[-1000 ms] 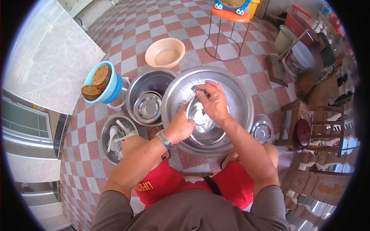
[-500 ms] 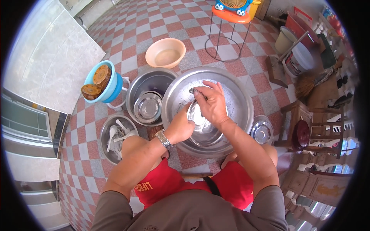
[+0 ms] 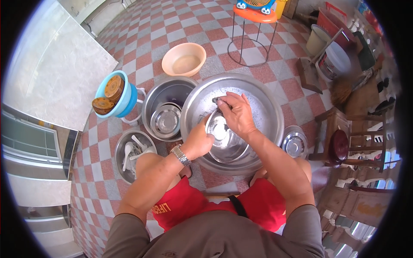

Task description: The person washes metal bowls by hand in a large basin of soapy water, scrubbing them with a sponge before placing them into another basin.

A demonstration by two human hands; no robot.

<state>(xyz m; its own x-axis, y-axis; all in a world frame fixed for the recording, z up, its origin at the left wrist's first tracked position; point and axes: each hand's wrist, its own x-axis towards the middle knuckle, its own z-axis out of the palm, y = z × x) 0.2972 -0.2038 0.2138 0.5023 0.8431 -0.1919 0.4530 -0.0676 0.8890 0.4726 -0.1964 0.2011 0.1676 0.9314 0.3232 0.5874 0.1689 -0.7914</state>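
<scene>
My left hand [image 3: 199,141] grips the left edge of a shiny steel bowl [image 3: 229,148], which is tilted over a large steel basin [image 3: 271,142]. In my right hand [image 3: 238,115] is a dark scouring pad [image 3: 216,100], pinched between thumb and fingers at the far rim of the bowl. Suds and water [image 3: 254,98] lie in the basin beneath. A second steel basin [image 3: 148,101] touches it on the left and contains smaller steel bowls [image 3: 164,121]. Nearer on the left, a steel bowl [image 3: 119,161] holds several white spoons [image 3: 127,150].
Past the basins stands a peach plastic tub [image 3: 184,60]. A blue basin [image 3: 124,103] with brown patterned plates [image 3: 114,87] is at far left. Steel dishes [image 3: 295,144] lie right of the large basin, near a wooden chair [image 3: 327,135]. An orange stool [image 3: 254,16] stands ahead.
The held bowl has shifted slightly left and tilted a little differently. Both hands keep their grips, and the whole view has shifted slightly.
</scene>
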